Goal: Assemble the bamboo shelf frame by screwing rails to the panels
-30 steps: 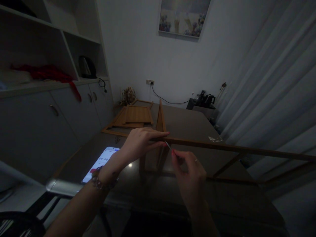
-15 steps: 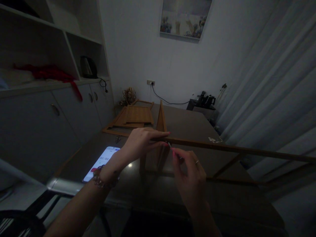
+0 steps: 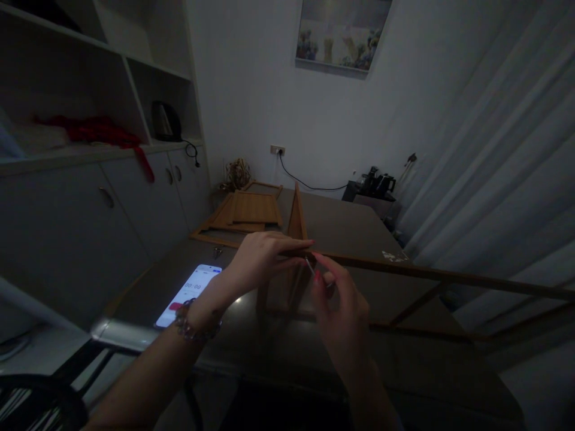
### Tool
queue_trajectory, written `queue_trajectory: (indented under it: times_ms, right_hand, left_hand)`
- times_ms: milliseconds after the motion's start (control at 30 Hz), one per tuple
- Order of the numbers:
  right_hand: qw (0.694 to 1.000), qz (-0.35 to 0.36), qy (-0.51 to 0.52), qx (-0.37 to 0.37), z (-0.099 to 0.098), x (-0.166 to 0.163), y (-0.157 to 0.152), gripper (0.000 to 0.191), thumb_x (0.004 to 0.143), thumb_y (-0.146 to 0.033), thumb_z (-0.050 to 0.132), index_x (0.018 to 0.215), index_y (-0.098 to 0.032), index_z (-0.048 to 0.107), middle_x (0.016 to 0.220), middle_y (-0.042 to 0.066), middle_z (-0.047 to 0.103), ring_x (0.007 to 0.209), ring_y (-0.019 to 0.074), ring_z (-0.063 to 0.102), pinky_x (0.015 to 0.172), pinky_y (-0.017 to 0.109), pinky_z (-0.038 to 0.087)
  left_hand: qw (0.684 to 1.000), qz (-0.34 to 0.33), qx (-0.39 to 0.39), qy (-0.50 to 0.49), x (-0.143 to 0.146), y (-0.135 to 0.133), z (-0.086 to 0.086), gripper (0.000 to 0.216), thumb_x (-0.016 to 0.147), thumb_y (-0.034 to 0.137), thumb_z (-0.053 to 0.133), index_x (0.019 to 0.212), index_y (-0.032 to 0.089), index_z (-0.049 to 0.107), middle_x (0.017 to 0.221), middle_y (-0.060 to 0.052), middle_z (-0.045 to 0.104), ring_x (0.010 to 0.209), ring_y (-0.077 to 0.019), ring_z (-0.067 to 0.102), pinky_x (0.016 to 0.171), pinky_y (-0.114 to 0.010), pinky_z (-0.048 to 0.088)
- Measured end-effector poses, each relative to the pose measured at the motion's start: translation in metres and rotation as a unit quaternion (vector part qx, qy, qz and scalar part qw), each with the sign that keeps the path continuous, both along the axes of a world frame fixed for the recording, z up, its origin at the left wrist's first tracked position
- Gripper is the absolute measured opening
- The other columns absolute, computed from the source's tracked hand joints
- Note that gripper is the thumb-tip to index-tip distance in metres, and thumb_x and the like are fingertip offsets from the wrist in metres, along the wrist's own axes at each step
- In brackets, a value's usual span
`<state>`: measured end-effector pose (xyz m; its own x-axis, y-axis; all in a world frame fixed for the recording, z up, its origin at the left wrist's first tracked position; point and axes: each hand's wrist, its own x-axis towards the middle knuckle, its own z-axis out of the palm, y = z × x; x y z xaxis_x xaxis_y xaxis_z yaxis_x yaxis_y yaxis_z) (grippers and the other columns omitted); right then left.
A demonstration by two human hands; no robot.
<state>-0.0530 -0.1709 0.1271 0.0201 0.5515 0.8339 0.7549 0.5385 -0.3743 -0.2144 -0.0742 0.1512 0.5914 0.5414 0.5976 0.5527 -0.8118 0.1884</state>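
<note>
My left hand is closed over the end of a long wooden frame, thumb below and fingers on top. At that end, an upright wooden panel meets the frame. In my right hand is a thin metal hex key, pinched between thumb and fingers. Its tip touches the underside of the joint by my left fingertips. The screw head there is too small and dark to make out. My right index finger is raised close to the frame's edge.
More wooden panels lie stacked at the far left of the table. Small metal hardware lies near a lit phone. A metal chair arm stands at the near left, and a curtain hangs on the right.
My right index finger has moved up and closer to the frame, and the hex key has turned slightly. My left hand keeps its hold. The whole view has shifted a little.
</note>
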Motion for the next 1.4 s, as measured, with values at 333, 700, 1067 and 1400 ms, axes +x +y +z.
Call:
queue_trajectory:
  times_ms: [333, 700, 1067, 1400]
  right_hand:
    - [1.000, -0.007, -0.016, 0.013, 0.008, -0.009, 0.004, 0.026, 0.091, -0.013, 0.050, 0.114, -0.022, 0.056, 0.081, -0.001, 0.065, 0.064, 0.0095, 0.059, 0.062, 0.022, 0.052]
    - [0.998, 0.023, 0.051, -0.029, 0.007, -0.006, 0.003, 0.027, 0.089, -0.014, 0.051, 0.114, -0.022, 0.055, 0.068, -0.006, 0.055, 0.057, 0.0081, 0.052, 0.058, 0.020, 0.049]
    - [0.996, 0.017, 0.068, -0.049, 0.010, -0.010, 0.002, 0.029, 0.087, -0.014, 0.052, 0.115, -0.022, 0.055, 0.066, -0.007, 0.053, 0.056, 0.0082, 0.051, 0.057, 0.020, 0.048]
    - [1.000, 0.017, 0.007, 0.002, 0.005, -0.011, 0.005, 0.024, 0.092, -0.019, 0.055, 0.116, -0.020, 0.059, 0.083, 0.000, 0.064, 0.069, 0.0106, 0.059, 0.069, 0.024, 0.052]
  left_hand:
    - [1.000, -0.008, 0.001, -0.006, 0.000, 0.001, -0.002, 0.039, 0.088, 0.047, 0.057, 0.123, 0.032, 0.062, 0.097, -0.001, 0.076, 0.077, -0.0133, 0.068, 0.062, -0.023, 0.040]
    - [1.000, -0.013, -0.008, -0.003, 0.001, 0.000, 0.000, 0.041, 0.086, 0.047, 0.059, 0.123, 0.030, 0.062, 0.099, -0.003, 0.075, 0.081, -0.0146, 0.069, 0.063, -0.023, 0.042]
    - [0.999, -0.041, -0.005, -0.015, 0.000, 0.002, -0.001, 0.044, 0.087, 0.050, 0.055, 0.124, 0.026, 0.062, 0.096, -0.004, 0.074, 0.084, -0.0164, 0.066, 0.070, -0.026, 0.045]
    - [0.996, -0.072, 0.011, -0.046, 0.002, 0.004, -0.003, 0.037, 0.090, 0.042, 0.053, 0.119, 0.022, 0.065, 0.093, -0.006, 0.072, 0.092, -0.0177, 0.062, 0.076, -0.029, 0.049]
